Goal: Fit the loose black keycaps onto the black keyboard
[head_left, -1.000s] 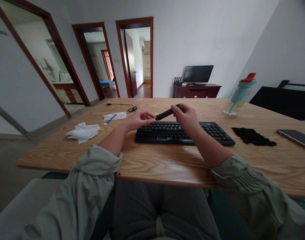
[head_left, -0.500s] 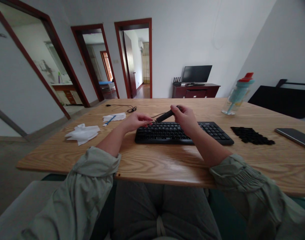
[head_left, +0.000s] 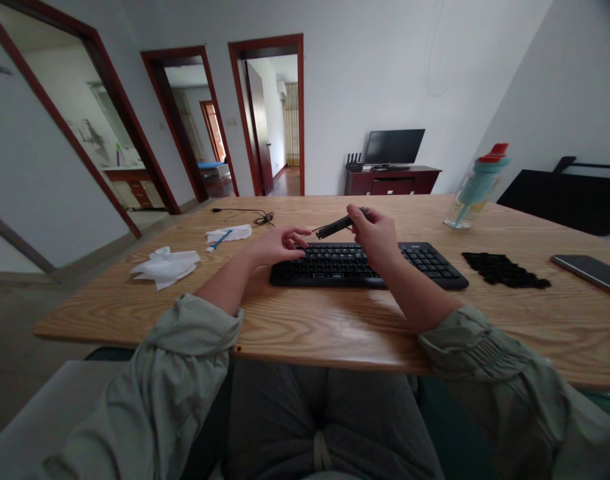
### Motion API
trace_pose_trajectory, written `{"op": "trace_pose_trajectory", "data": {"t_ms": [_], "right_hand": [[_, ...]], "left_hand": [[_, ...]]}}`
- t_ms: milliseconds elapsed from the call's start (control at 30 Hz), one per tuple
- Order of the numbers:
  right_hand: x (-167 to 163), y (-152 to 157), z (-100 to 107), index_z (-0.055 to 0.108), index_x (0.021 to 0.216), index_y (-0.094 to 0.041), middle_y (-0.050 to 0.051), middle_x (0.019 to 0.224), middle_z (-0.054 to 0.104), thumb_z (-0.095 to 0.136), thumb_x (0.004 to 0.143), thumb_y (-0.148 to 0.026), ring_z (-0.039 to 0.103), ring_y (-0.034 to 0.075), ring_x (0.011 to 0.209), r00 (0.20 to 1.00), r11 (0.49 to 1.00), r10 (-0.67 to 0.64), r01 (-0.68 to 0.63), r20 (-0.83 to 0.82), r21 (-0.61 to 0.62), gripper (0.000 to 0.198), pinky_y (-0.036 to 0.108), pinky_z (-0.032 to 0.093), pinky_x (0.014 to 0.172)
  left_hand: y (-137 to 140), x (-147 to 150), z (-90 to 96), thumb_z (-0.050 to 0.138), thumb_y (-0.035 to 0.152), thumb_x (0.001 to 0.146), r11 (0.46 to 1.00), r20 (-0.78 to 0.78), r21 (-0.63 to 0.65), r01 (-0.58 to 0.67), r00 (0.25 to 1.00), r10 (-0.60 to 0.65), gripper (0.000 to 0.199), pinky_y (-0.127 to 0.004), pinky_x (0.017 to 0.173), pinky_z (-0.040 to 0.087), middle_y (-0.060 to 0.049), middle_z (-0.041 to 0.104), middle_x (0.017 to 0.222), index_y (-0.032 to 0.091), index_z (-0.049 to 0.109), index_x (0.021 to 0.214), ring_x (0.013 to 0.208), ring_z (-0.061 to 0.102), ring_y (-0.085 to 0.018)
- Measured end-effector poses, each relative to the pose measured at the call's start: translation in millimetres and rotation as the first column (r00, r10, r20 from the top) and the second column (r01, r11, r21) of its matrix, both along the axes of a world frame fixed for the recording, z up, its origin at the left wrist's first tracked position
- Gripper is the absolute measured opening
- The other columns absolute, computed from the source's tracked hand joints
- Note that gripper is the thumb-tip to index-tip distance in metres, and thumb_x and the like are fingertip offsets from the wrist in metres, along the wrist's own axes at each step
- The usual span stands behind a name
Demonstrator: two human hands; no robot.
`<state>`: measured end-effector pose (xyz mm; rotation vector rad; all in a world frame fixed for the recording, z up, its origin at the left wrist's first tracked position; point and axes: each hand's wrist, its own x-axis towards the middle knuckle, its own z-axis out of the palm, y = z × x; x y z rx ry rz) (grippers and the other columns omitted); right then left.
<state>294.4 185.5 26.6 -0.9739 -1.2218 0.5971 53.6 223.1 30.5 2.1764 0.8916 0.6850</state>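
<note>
A black keyboard [head_left: 329, 272] lies in front of me on the wooden table. Above its back edge, my right hand [head_left: 377, 233] pinches a slim black bar-shaped piece [head_left: 335, 228], tilted with its free end down to the left; its exact kind is unclear. My left hand [head_left: 279, 245] is over the keyboard's left end, fingers apart and nothing visible in them. A small gap separates its fingertips from the bar's free end. Part of the keyboard is hidden behind my right hand and forearm.
Right of the keyboard lies a patch of small black pieces [head_left: 505, 270], beside a dark phone [head_left: 587, 272]. A water bottle [head_left: 472, 190] stands behind them. On the left are crumpled tissue [head_left: 165, 268], a blue-handled brush [head_left: 222, 239] on folded tissue, and a coiled cable [head_left: 262, 217].
My left fingers have come away from the end of the black piece and spread. The right hand has lifted the piece slightly, turning it flatter.
</note>
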Motion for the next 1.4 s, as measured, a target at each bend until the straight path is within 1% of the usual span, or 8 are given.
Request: {"op": "trace_pose_trajectory", "data": {"t_ms": [233,400,567,767,967,1100,1267,1400], "right_hand": [[-8.3,-4.0,2.8,0.058,0.088,-0.02,-0.007,0.054,0.049,0.075,0.07,-0.058,0.041,0.008,0.044,0.982,0.992,0.086,-0.1,-0.169,-0.074,0.045,0.02,0.029,0.038],[-11.3,-6.5,2.9,0.052,0.083,-0.021,-0.008,0.049,0.048,0.074,0.072,-0.056,0.036,0.006,0.038,0.977,0.985,0.126,-0.144,-0.172,-0.098,0.043,0.02,0.026,0.035],[-15.3,-8.6,1.3,0.054,0.088,-0.021,-0.008,0.049,0.051,0.078,0.07,-0.055,0.041,0.007,0.038,0.967,0.967,0.223,-0.236,-0.125,-0.094,0.046,0.019,0.029,0.036],[-18.2,-11.3,-0.4,0.054,0.092,-0.02,-0.007,0.051,0.055,0.077,0.07,-0.058,0.045,0.007,0.038,0.968,0.963,0.25,-0.25,-0.007,-0.098,0.05,0.019,0.033,0.036],[-19.1,-11.6,-0.7,0.051,0.092,-0.021,-0.006,0.053,0.056,0.074,0.072,-0.061,0.045,0.008,0.037,0.972,0.966,0.233,-0.23,0.013,-0.119,0.05,0.02,0.033,0.035],[-15.6,-9.6,-4.2,0.055,0.09,-0.02,-0.004,0.057,0.058,0.068,0.078,-0.056,0.049,0.01,0.045,0.955,0.975,0.218,-0.202,0.199,-0.097,0.041,0.021,0.036,0.041],[-14.3,-11.5,-7.3,0.065,0.088,-0.017,0.003,0.077,0.068,0.069,0.078,-0.04,0.059,0.014,0.067,0.845,0.958,0.232,-0.284,0.481,0.037,0.025,0.026,0.046,0.059],[-16.7,-18.0,-5.5,0.068,0.09,-0.016,0.004,0.073,0.068,0.066,0.08,-0.04,0.058,0.014,0.062,0.808,0.973,0.164,-0.226,0.565,0.04,0.026,0.026,0.044,0.057]], "left_hand": [[-1.7,3.5,-5.4,0.075,0.037,0.075,0.97,-0.032,0.2,-0.136,0.989,0.145,0.058,-0.025,0.066,0.049,-0.005,0.071,0.097,0.021,0.06,0.13,0.07,0.06,-0.011],[-2.7,5.3,-7.4,0.077,0.038,0.073,0.971,-0.037,0.217,-0.103,0.993,0.113,0.055,-0.028,0.073,0.052,-0.006,0.072,0.103,0.021,0.064,0.124,0.079,0.064,-0.014],[-7.7,9.2,-6.6,0.066,0.036,0.083,0.969,-0.055,0.231,-0.087,0.993,0.102,0.033,-0.029,0.074,0.052,-0.007,0.074,0.094,0.018,0.072,0.11,0.078,0.065,-0.015],[-10.7,11.2,-5.6,0.074,0.043,0.077,0.958,-0.102,0.27,-0.097,0.986,0.129,0.047,-0.029,0.074,0.051,-0.005,0.073,0.094,0.019,0.069,0.117,0.079,0.063,-0.015],[-6.8,13.0,-11.7,0.072,0.039,0.079,0.967,-0.113,0.247,-0.06,0.989,0.091,0.04,-0.027,0.074,0.05,-0.003,0.072,0.09,0.019,0.07,0.114,0.077,0.063,-0.014],[-4.5,14.0,-14.8,0.068,0.035,0.081,0.964,-0.157,0.262,-0.044,0.984,0.088,0.035,-0.025,0.072,0.049,-0.003,0.073,0.089,0.018,0.071,0.111,0.076,0.063,-0.013],[-3.2,11.5,-14.3,0.062,0.025,0.081,0.953,-0.163,0.299,-0.042,0.982,0.094,0.034,-0.024,0.072,0.05,-0.003,0.073,0.089,0.017,0.071,0.113,0.076,0.064,-0.013],[-4.0,7.4,-9.9,0.061,0.022,0.079,0.961,-0.17,0.278,-0.014,0.983,0.063,0.031,-0.024,0.072,0.05,-0.003,0.075,0.089,0.017,0.074,0.107,0.077,0.065,-0.013]]}}
